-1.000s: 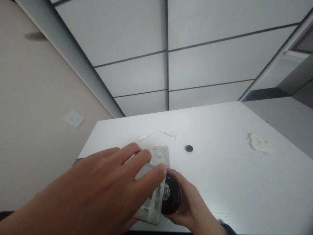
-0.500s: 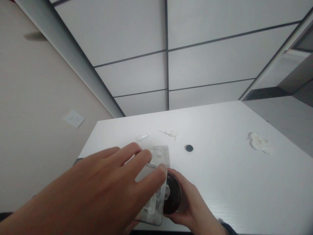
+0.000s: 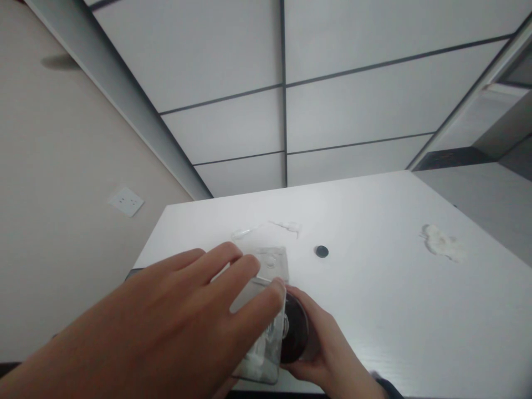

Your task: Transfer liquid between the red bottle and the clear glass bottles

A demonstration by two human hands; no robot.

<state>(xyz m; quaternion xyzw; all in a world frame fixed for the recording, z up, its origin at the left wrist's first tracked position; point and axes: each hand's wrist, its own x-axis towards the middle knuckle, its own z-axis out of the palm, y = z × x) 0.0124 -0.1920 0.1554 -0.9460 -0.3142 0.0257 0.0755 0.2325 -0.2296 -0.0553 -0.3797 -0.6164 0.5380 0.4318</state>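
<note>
My left hand (image 3: pixel 199 316) is closed on a clear plastic case (image 3: pixel 264 354), its fingers over the top and side edge. The case is tilted against or just above a dark brown bottle (image 3: pixel 297 330). Pale rings, like a threaded neck, show on the bottle, partly behind the plastic. My right hand (image 3: pixel 324 338) wraps round the bottle from the right. A flat clear plastic piece (image 3: pixel 272 263) extends beyond my left fingertips; whether it joins the case I cannot tell.
On the white table (image 3: pixel 374 310) lie a small dark disc (image 3: pixel 321 251), a clear slender piece (image 3: pixel 242 234), a whitish wisp (image 3: pixel 288 226) and a crumpled white clump (image 3: pixel 443 244). White panelled doors (image 3: pixel 241 127) stand behind. A socket (image 3: pixel 127 201) is on the left wall.
The clear case has shifted slightly right in my left hand and covers more of the bottle's pale rings. My right hand looks unmoved.
</note>
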